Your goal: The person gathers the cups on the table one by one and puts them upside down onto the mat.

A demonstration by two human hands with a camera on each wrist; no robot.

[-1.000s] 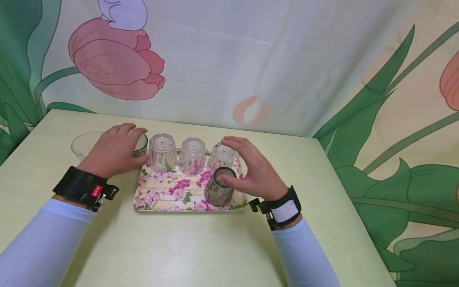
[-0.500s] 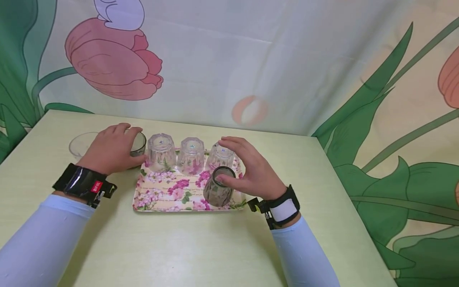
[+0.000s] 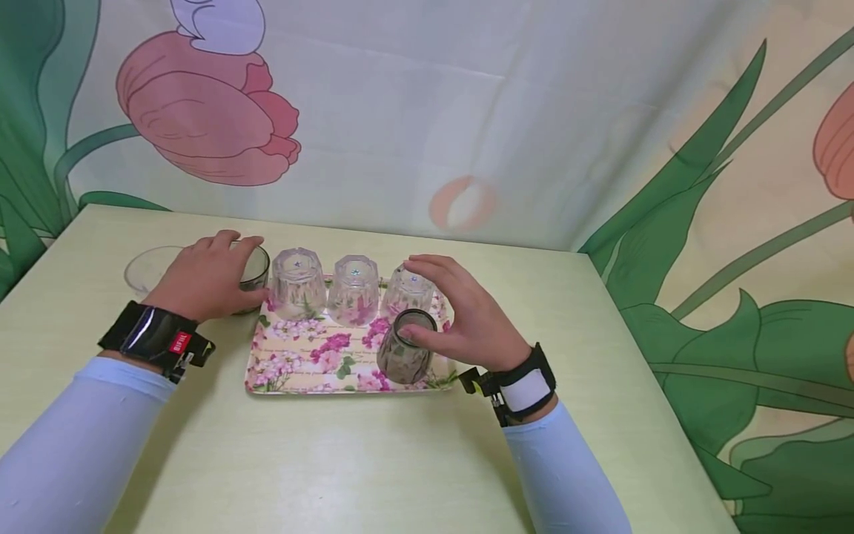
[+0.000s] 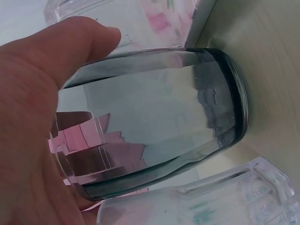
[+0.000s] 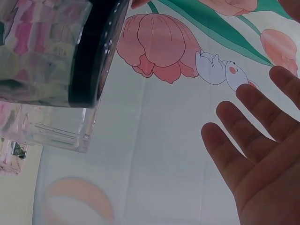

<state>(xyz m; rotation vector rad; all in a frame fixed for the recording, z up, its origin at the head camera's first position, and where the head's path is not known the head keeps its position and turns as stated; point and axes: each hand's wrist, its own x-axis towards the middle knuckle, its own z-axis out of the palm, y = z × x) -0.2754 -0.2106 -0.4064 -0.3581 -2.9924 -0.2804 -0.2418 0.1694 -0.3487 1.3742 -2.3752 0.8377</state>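
Observation:
My left hand (image 3: 203, 279) holds a smoky grey drinking glass (image 4: 150, 117) by its upper part, thumb on one side and fingers on the other. That glass stands upright on the table just left of a floral tray (image 3: 300, 367). Over the tray's right side, my right hand (image 3: 477, 319) has its fingers spread and straight. Its thumb lies at the base of a second smoky glass (image 3: 405, 360), upside down on the tray; whether it touches I cannot tell. Behind stand three clear faceted glasses, upside down in a row: left (image 3: 298, 285), middle (image 3: 354, 293) and right (image 3: 405, 293).
Left of my left hand is a clear glass (image 3: 143, 271) with a wide round rim, partly hidden by the hand. The pale table (image 3: 320, 460) ends at the back against a printed floral curtain (image 3: 373, 111).
The whole scene has shifted slightly left in the head view. Both hands and all the glasses otherwise keep their places.

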